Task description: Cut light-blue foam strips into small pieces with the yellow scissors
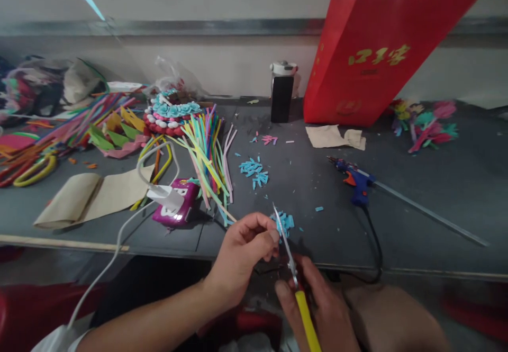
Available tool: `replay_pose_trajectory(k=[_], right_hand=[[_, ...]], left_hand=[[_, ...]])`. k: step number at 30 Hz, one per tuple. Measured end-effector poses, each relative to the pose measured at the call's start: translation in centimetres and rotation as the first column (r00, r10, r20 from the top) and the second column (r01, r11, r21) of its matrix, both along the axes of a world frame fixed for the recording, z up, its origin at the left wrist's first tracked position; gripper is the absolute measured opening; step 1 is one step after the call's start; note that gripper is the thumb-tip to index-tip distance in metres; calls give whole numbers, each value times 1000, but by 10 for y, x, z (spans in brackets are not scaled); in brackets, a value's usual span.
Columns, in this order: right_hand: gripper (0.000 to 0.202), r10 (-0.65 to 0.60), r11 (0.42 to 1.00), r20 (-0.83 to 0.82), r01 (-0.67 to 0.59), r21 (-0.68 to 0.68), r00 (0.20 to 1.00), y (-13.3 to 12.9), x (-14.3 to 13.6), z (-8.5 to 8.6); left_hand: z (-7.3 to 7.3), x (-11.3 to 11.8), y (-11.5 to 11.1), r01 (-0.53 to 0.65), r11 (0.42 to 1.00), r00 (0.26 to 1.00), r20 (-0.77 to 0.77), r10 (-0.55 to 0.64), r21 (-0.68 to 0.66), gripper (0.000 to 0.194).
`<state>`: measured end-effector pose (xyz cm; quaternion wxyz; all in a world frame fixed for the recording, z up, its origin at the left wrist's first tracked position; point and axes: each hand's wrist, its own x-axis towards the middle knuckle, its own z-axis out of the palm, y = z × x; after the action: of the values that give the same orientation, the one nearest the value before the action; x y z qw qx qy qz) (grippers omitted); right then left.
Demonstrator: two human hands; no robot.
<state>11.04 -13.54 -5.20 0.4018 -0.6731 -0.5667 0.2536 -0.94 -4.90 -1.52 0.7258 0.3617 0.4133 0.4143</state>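
Observation:
My right hand grips a pair of scissors with a yellow handle, the blades pointing up and away over the table edge. My left hand is closed in a pinch just left of the blades; whatever lies between its fingertips is too small or hidden to name. Behind the blades lies a heap of short blue cut pieces, partly covered by them. A second pile of blue pieces sits farther back. Left of that, a bundle of coloured pipe cleaners reaches towards my left hand.
A blue glue gun with a long glue stick and cable lies at right. A red bag stands behind, beside a bottle and a black phone. On the left are a purple power strip, a white cable, and brown paper.

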Motion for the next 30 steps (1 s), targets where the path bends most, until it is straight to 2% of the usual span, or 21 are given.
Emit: replay_pose_trajectory(k=[9,14,18,24,30], right_hand=[[46,-5,1000,-19,5,26,1000,-8,2,-5],[38,41,999,-57,-42,-1,997,-10,5,-3],[39,31,999,-70,-30,18,997,-11,3,-4],[39,48,998,-96,-52,-40,994,-9,1,-9],[47,29,999,-93,-33,-39,995,-11,0,-11]], left_hand=[[1,5,-6,0,1000,1000,-10,0,5,14],[-1,5,-7,26,1000,1000,-1,-26,3,15],[-1,5,-8,36,999,999,4,-36,15,15],[-1,5,-8,14,1000,1000,-19,-14,10,15],[-2,4,-10,9,1000,999,-32,-9,9,17]])
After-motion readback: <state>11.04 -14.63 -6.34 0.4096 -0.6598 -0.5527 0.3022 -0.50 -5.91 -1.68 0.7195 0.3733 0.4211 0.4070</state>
